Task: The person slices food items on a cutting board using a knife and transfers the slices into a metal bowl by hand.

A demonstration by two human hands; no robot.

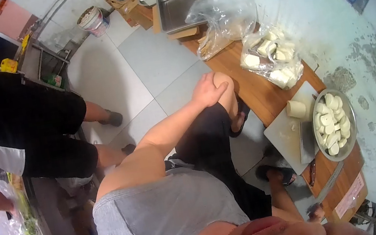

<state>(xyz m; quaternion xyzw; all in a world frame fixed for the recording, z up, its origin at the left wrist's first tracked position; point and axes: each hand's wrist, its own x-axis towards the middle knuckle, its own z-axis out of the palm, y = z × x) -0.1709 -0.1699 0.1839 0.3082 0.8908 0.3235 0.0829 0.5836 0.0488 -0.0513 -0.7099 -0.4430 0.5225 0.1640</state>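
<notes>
My left hand (pixel 211 90) lies on my bent knee, fingers spread over it, holding nothing. At the table's near end, my right hand (pixel 317 215) is partly hidden and seems closed round the dark handle of a long knife (pixel 331 183), its grey blade lying along the table edge. A smaller dark-handled knife (pixel 312 173) lies nearby. On the pale cutting board (pixel 282 138) stand a thick white cylindrical piece (pixel 295 109) and a broad grey blade (pixel 307 141). Beside the board, a round metal bowl (pixel 338 158) holds several thick white rounds (pixel 333 117).
Farther along the wooden table (pixel 265 99) are a clear bag of white chunks (pixel 270 57), another plastic bag (pixel 225 15) and a dark metal tray (pixel 179 11). A bucket (pixel 93 21) stands by the wall. Another person in black shorts (pixel 53 111) stands at left.
</notes>
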